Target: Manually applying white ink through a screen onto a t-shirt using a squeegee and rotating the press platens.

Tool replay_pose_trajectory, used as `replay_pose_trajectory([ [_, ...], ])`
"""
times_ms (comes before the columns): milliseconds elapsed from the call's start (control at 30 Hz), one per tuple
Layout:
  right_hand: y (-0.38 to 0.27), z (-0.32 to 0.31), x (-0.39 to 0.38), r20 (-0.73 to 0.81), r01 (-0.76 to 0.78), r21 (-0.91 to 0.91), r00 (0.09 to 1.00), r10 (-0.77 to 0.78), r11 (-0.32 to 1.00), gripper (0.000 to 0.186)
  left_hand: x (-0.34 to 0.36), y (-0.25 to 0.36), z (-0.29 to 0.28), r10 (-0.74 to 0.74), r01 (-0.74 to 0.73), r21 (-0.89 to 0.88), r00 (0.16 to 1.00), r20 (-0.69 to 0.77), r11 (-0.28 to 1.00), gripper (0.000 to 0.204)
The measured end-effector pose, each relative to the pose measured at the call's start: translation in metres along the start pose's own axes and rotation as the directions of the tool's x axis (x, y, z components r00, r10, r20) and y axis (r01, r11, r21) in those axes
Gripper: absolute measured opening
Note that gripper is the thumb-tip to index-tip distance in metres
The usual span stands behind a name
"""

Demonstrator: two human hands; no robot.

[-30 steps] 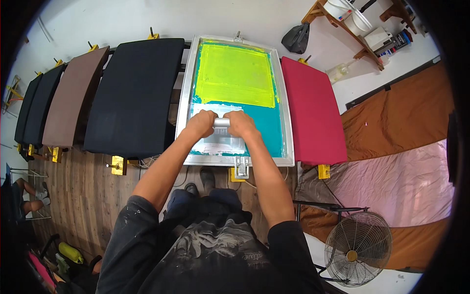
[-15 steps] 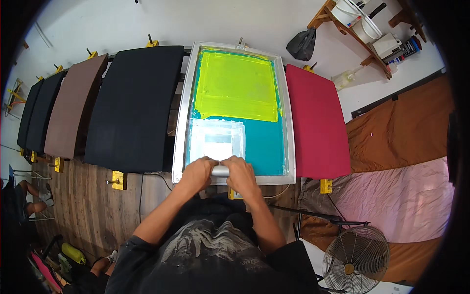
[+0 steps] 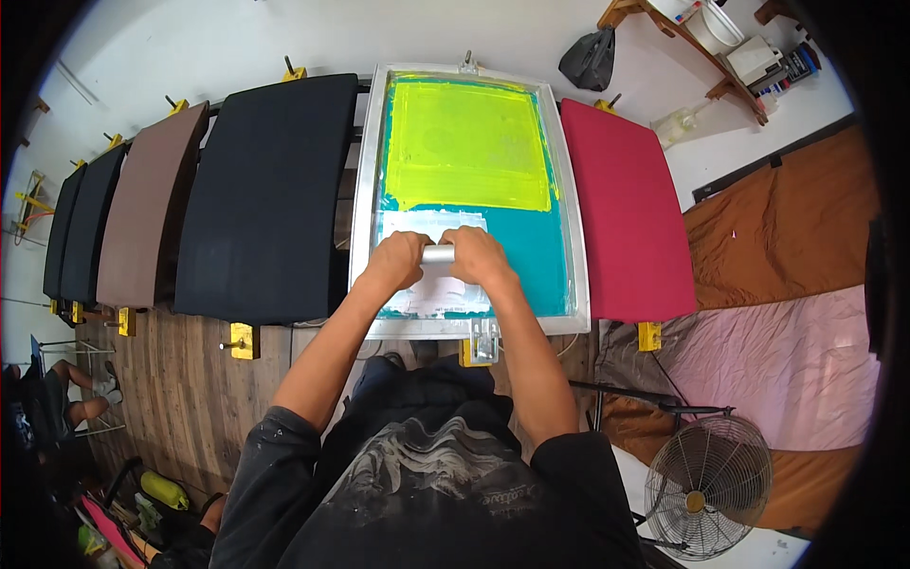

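A silver-handled squeegee (image 3: pixel 438 254) lies crosswise over the near-left part of a screen printing frame. My left hand (image 3: pixel 398 259) is closed round its left end and my right hand (image 3: pixel 477 254) round its right end; the blade is hidden beneath. Under and around the squeegee is a whitish patch (image 3: pixel 431 221) of ink on the mesh. The screen frame (image 3: pixel 579 256) has a silver metal rim and teal mesh (image 3: pixel 536 256). Bright yellow-green ink (image 3: pixel 469 142) covers a large rectangle on its far half.
A red fabric-covered board (image 3: pixel 626 209) stands right of the screen; black (image 3: pixel 270 199) and brown boards (image 3: pixel 152 204) line the left. A metal clamp (image 3: pixel 482 343) sits at the frame's near edge. A floor fan (image 3: pixel 706 488) stands lower right. Another person's legs (image 3: pixel 83 403) show far left.
Both hands have pushed the squeegee away from me, from the frame's near edge to the middle of the whitish patch. The near clamp now shows more, and the view has shifted slightly.
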State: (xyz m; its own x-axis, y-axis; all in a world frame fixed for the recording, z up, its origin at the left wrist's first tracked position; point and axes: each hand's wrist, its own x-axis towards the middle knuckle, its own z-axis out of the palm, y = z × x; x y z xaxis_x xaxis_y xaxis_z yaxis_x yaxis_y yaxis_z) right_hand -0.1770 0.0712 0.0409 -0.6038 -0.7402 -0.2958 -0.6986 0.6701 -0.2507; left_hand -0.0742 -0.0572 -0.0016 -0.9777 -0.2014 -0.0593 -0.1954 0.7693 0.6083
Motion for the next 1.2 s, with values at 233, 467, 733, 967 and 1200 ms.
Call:
replay_pose_trajectory([
  [233, -0.009, 0.009, -0.028, -0.068, -0.001, 0.012, 0.998, 0.002, 1.000, 0.034, -0.023, 0.007, 0.008, 0.050, -0.052, -0.015, 0.996, -0.073, 0.999, 0.040],
  [467, -0.014, 0.025, -0.075, -0.027, -0.034, 0.007, 0.999, 0.034, 0.999, 0.036, -0.063, 0.025, 0.026, 0.043, -0.044, -0.035, 0.998, -0.046, 0.998, 0.041],
  [733, -0.011, 0.041, -0.092, -0.260, 0.025, -0.067, 0.965, -0.041, 0.997, 0.061, -0.072, 0.028, 0.022, 0.042, -0.047, -0.045, 0.994, -0.102, 0.998, 0.040],
  [967, 0.031, 0.123, -0.206, -0.255, -0.227, 0.688, 0.814, 0.522, 0.690, 0.045, -0.077, 0.025, 0.037, 0.054, -0.066, -0.087, 0.989, -0.137, 0.994, 0.035],
  [1200, 0.013, 0.138, -0.204, 0.248, -0.154, 0.960, 0.859, 0.448, -0.236, 0.037, -0.079, 0.026, 0.038, 0.052, -0.063, -0.079, 0.990, -0.132, 0.995, 0.041],
])
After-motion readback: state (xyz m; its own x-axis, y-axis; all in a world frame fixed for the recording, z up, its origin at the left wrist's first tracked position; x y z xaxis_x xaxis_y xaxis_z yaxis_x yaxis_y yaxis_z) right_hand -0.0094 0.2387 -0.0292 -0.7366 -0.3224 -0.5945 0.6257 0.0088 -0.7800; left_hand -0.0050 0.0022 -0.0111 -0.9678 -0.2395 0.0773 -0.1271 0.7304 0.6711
